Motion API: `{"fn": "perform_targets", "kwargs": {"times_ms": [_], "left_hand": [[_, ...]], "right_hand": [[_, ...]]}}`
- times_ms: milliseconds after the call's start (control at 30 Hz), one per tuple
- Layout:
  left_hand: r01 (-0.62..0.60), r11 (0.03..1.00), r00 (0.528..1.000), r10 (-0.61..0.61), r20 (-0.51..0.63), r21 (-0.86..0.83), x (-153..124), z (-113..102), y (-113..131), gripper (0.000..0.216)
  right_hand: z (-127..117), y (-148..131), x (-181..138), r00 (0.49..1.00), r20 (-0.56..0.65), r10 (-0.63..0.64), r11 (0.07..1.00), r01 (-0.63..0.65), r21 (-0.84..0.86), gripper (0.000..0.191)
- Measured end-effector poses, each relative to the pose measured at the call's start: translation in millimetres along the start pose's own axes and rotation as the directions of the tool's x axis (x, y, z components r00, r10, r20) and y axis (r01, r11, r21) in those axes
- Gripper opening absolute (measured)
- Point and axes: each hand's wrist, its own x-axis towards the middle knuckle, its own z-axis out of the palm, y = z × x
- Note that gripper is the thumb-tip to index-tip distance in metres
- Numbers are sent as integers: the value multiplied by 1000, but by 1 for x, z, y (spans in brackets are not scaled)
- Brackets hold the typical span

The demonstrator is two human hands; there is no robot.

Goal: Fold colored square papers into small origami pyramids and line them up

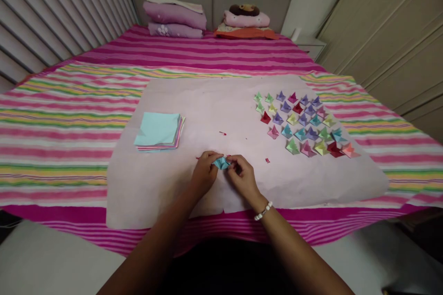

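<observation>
Item: small blue paper piece (pixel 221 162), partly folded, near the front edge of the pale paper sheet (pixel 214 115) spread on the striped bed (pixel 69 115). Left hand (pixel 204 173) and right hand (pixel 242 177): both pinched shut on it from either side. Stack of square papers (pixel 159 131): left part of sheet. Finished folded pieces (pixel 302 122): rows toward the right edge. Handling advice: keep the piece flat against the sheet, align edges before creasing, press firmly with fingertips.

No text, label, brand, number or sign can be read anywhere in the view: the coloured paper, the folded pieces, the pale sheet and the striped bedcover all show plain colour or pattern only.
</observation>
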Motion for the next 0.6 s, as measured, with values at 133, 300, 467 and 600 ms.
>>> {"fn": "perform_targets", "kwargs": {"times_ms": [133,300,467,600], "left_hand": [[18,1000,1000,-19,-10,-19,-1,-1,-1,44],[64,996,998,-66,-19,-55,-3,-3,-3,42],[114,985,993,-116,-5,-126,-7,0,-5,50],[181,961,983,-184,3,-208,-9,3,-9,51]], "right_hand": [[-1,1,0,1000,-3,-4,1000,4,13,27],[-1,1,-1,1000,3,-18,1000,18,5,26],[-1,2,-1,999,20,-35,999,35,-17,23],[-3,5,0,996,64,-66,996,69,-47,36]]}}
